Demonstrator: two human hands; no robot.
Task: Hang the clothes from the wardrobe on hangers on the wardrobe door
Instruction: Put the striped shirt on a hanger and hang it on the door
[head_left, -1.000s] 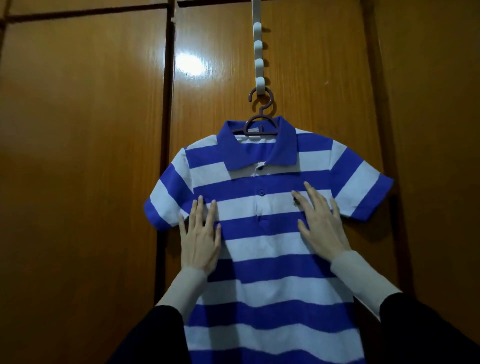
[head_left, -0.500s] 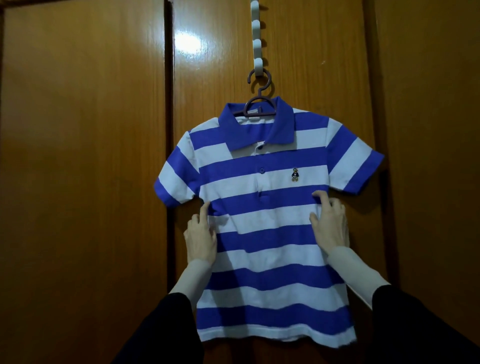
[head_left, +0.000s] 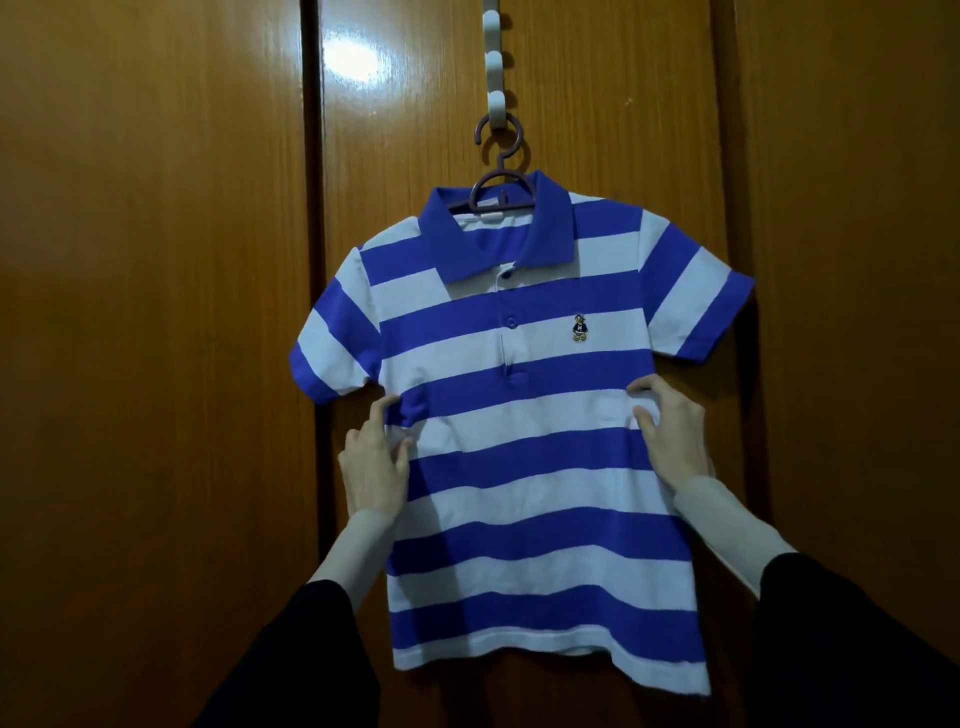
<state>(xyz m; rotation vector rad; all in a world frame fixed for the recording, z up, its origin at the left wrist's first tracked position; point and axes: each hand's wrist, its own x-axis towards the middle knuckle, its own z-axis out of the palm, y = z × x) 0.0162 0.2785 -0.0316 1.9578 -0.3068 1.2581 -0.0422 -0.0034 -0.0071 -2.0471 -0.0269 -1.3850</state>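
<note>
**Striped polo on the door, a hand at each side seam**

Glossy brown wooden wardrobe doors (head_left: 156, 312) fill the whole view, with a dark vertical gap between the left panel and the middle one and a bright spot of reflected light near the top of the middle panel. Down that middle panel hangs a white plastic over-door hook strip (head_left: 496, 67) with a column of rounded pegs. On its lowest visible peg sits the hook of a small dark purple plastic hanger (head_left: 501, 176).

From the hanger hangs a short-sleeved polo shirt in broad blue and white stripes (head_left: 524, 499), flat against the door, front outward. Its solid blue collar (head_left: 498, 234) is folded down over the hanger's shoulders, blue buttons run down the placket, and a small embroidered bear emblem (head_left: 580, 328) sits on a white stripe on the chest. The hem hangs lower toward the right of the view.

The left hand (head_left: 374, 462) is at the shirt's edge just below the sleeve, thumb and fingers pinching the fabric there. The right hand (head_left: 672, 436) is at the opposite edge at about the same height, thumb in front and fingers curled round the seam, gripping the cloth. Both forearms wear pale cuffs under black sleeves (head_left: 291, 654).
</note>
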